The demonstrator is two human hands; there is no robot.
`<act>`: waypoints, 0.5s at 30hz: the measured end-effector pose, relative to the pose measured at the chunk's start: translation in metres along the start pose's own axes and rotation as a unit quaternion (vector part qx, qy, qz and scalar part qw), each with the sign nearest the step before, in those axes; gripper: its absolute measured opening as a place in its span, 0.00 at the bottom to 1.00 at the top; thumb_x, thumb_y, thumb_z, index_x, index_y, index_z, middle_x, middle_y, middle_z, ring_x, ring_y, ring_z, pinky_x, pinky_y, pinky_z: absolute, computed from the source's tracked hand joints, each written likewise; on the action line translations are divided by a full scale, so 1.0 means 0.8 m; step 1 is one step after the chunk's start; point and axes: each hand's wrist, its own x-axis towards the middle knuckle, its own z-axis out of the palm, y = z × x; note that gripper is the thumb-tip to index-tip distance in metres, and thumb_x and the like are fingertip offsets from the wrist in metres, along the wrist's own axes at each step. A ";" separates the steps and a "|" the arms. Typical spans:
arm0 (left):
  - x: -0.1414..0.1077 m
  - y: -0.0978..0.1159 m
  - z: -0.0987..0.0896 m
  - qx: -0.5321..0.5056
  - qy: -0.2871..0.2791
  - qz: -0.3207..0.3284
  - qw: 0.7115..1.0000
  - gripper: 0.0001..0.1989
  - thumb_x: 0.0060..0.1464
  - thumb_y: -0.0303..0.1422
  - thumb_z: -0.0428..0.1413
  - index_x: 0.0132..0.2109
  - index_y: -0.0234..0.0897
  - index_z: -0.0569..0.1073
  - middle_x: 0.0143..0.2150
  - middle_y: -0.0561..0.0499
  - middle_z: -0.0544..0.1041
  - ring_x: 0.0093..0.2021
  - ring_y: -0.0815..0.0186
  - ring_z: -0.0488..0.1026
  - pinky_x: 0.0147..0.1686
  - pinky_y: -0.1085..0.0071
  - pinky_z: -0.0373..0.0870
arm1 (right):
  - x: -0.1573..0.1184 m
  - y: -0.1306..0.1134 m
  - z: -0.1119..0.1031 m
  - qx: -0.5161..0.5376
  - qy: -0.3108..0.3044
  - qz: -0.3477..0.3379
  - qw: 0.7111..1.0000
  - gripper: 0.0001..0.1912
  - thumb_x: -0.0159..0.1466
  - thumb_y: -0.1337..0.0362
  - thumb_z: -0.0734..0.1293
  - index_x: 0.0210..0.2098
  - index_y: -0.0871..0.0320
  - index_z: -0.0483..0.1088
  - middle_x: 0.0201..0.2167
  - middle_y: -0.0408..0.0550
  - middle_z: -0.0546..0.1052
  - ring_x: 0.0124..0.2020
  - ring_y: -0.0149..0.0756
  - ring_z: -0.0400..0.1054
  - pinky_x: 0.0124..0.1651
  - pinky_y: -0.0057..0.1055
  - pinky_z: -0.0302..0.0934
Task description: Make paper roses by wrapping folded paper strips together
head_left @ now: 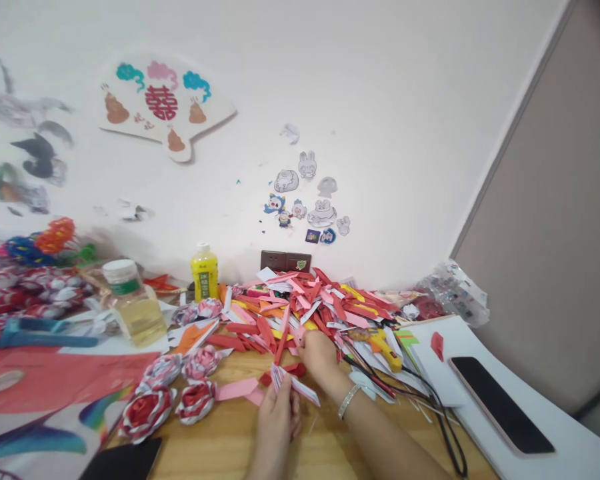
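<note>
My left hand (279, 408) is closed around a small bundle of folded white paper strips (305, 389), just above the wooden table (330, 447). Beyond it, my right hand (319, 355), with a silvery bracelet (349, 401) at the wrist, reaches to the near edge of a heap of folded paper strips (337, 307) in red, pink, orange, yellow and white. Its fingers are curled in among the strips, and what they pinch is hidden. Pink folded strips (237, 389) lie left of my left hand, beside several red-and-white paper roses (196, 401).
A yellow glue gun (386, 348) with a black cable lies right of the heap. Further right, a phone (500, 403) rests on white sheets. On the left stand a yellow-labelled bottle (205, 273) and a jar of yellowish liquid (137, 313), near a blue tool (45, 333).
</note>
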 end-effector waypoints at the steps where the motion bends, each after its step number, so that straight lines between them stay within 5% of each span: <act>1: 0.000 0.001 0.001 -0.001 0.001 0.001 1.000 0.29 0.33 0.60 0.57 0.19 0.39 0.59 0.09 0.65 0.56 0.08 0.80 0.48 0.08 0.81 0.45 | -0.003 0.002 -0.003 0.012 0.005 -0.008 1.000 0.03 0.55 0.69 0.68 0.30 0.60 0.74 0.27 0.51 0.77 0.31 0.37 0.71 0.29 0.25 0.55; 7: -0.001 0.002 0.002 0.010 0.002 -0.004 1.000 0.29 0.33 0.61 0.56 0.20 0.39 0.59 0.09 0.65 0.56 0.08 0.79 0.48 0.08 0.81 0.44 | -0.043 0.017 -0.035 0.122 0.005 -0.101 0.987 0.11 0.58 0.70 0.64 0.40 0.56 0.71 0.28 0.42 0.76 0.29 0.30 0.69 0.30 0.21 0.57; 11: -0.002 0.001 0.002 0.018 -0.002 0.001 1.000 0.29 0.32 0.61 0.56 0.21 0.39 0.59 0.10 0.65 0.56 0.08 0.79 0.49 0.09 0.81 0.45 | -0.080 0.021 -0.048 0.188 -0.041 -0.203 0.960 0.09 0.59 0.69 0.64 0.38 0.55 0.74 0.30 0.41 0.77 0.30 0.30 0.69 0.32 0.22 0.59; 15: -0.005 0.001 0.003 0.028 -0.011 0.011 1.000 0.28 0.35 0.60 0.56 0.23 0.39 0.60 0.12 0.65 0.59 0.10 0.79 0.50 0.10 0.81 0.46 | -0.095 0.021 -0.050 0.169 -0.047 -0.248 0.953 0.13 0.59 0.73 0.63 0.42 0.55 0.73 0.30 0.43 0.77 0.29 0.32 0.68 0.32 0.24 0.58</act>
